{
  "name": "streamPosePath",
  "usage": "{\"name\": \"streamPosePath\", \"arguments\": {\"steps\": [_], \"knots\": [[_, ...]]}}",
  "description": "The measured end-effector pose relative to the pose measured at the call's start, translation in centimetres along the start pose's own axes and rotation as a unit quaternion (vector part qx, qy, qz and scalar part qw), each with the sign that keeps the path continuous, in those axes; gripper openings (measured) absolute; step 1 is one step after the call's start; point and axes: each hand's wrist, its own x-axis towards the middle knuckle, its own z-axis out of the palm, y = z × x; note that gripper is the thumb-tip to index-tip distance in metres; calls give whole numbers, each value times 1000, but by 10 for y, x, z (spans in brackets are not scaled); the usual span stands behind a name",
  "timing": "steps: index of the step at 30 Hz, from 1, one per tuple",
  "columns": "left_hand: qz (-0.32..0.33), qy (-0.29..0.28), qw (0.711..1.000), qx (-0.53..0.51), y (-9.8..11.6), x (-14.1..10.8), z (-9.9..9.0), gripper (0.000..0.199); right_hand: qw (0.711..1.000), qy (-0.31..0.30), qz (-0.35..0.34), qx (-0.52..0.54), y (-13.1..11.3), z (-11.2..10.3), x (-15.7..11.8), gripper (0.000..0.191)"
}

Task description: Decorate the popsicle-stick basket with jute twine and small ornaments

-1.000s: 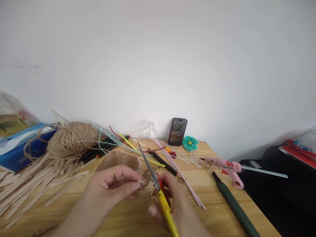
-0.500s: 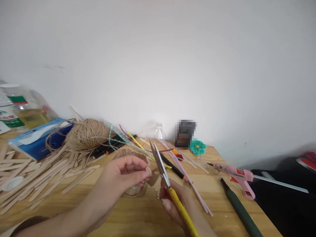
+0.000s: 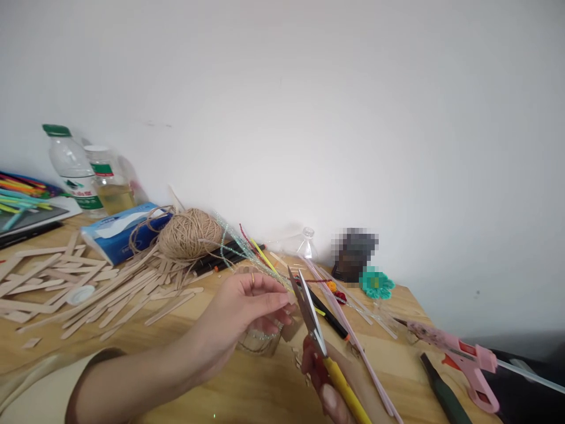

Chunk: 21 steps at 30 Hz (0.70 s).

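Note:
My left hand [image 3: 260, 303], with a ring on one finger, is closed in a pinch on a small pale piece of craft stick [image 3: 291, 298]. Scissors [image 3: 339, 380] with yellow handles are in my right hand [image 3: 324, 383], their blades parted and pointing up, close to the left fingertips. Below and behind the left hand stands a clear container [image 3: 258, 343], mostly covered by that hand. Small pale scraps [image 3: 296, 356] lie on the wood between the hands, beside a brown cardboard-like piece [image 3: 291, 330].
Craft sticks [image 3: 119, 294] spread over the left of the table, with a twine ball [image 3: 189, 232], a tissue pack [image 3: 128, 235] and bottles [image 3: 75, 171] behind. To the right lie pink sticks [image 3: 366, 365], a teal flower [image 3: 376, 283], a pink glue gun [image 3: 468, 359] and a dark green tool [image 3: 444, 391].
The view has turned left, so things appear further right and more bottles and coloured stems show at left. My left fingertips are nearer the scissor blades, which remain parted.

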Motion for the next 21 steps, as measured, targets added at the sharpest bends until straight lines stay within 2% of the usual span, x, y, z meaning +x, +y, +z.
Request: {"name": "streamPosePath", "arguments": {"steps": [4, 13, 18, 21], "knots": [[5, -4, 1000, 2, 1, 0, -1, 20, 1000, 1, -2, -9, 0, -1, -2, 54], [15, 0, 999, 32, 0, 3, -1, 20, 999, 23, -24, -40, 15, 1, -3, 63], [9, -5, 999, 45, -1, 5, -4, 21, 997, -5, -28, -71, 15, 0, -1, 67], [9, -5, 999, 49, 1, 3, -4, 20, 998, -9, -40, -54, 9, -2, -2, 62]]}}
